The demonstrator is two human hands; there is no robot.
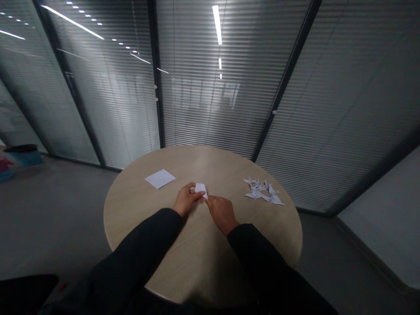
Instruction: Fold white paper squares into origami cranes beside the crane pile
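Observation:
A small folded piece of white paper is between my hands, just above or on the middle of the round table. My left hand grips its left and lower side, thumb across the front. My right hand is closed at the paper's lower right edge, its thumb and fingertips pinching there. To the left lies a flat white paper sheet. Several folded paper cranes lie clustered on the right side of the table.
The round wooden table stands close to a glass partition with blinds. Blue bins stand on the floor at the far left. A dark object is at the lower left, and a pale wall rises on the right.

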